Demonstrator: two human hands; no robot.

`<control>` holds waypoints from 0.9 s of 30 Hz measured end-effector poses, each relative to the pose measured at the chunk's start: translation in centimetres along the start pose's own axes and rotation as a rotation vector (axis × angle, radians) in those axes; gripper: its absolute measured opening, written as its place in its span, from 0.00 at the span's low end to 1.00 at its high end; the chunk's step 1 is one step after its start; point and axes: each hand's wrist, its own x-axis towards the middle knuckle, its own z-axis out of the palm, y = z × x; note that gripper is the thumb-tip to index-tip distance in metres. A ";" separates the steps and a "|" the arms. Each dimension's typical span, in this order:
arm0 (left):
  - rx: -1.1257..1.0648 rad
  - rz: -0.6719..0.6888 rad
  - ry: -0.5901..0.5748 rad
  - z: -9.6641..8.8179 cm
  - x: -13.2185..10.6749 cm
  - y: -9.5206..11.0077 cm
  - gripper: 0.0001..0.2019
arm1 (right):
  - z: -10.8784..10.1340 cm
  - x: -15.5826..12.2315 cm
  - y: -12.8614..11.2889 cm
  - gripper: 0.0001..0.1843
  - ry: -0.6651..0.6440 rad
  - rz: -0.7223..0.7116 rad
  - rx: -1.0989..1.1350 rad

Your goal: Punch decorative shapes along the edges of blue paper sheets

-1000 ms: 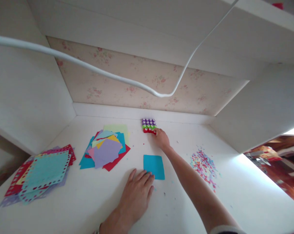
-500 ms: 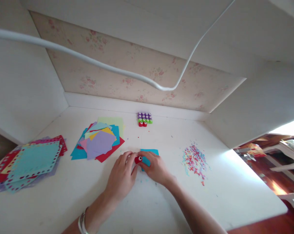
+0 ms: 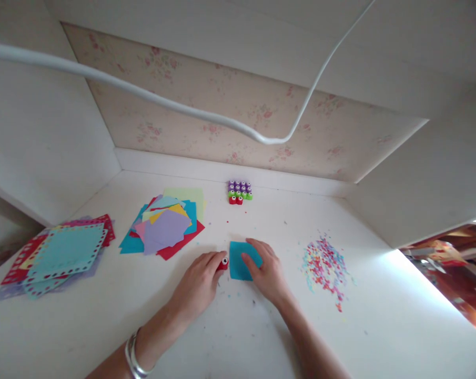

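Observation:
My left hand (image 3: 200, 275) is closed around a small red craft punch (image 3: 224, 263) with a white, dark-centred button on top. Just right of it, apart from the punch, a square of blue paper (image 3: 240, 266) lies on the white table. My right hand (image 3: 267, 266) holds the paper at its right side, thumb on top of the sheet and fingers at the upper right edge. Parts of the other fingers are hidden beneath the hand.
Several purple, green and red punches (image 3: 240, 191) stand in rows near the back wall. Coloured paper sheets (image 3: 164, 229) are piled left of centre. Sheets with punched borders (image 3: 66, 252) lie at far left. Paper confetti (image 3: 325, 266) is heaped on the right. A white cable (image 3: 162, 102) hangs overhead.
The red punch has come away from the blue paper and moved slightly left in my left hand. My right hand has shifted right, and more of the paper shows.

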 end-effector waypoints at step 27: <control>-0.077 -0.180 -0.035 -0.8 1.1 -1.7 0.13 | -0.6 0.9 2.0 0.19 -0.007 0.348 0.439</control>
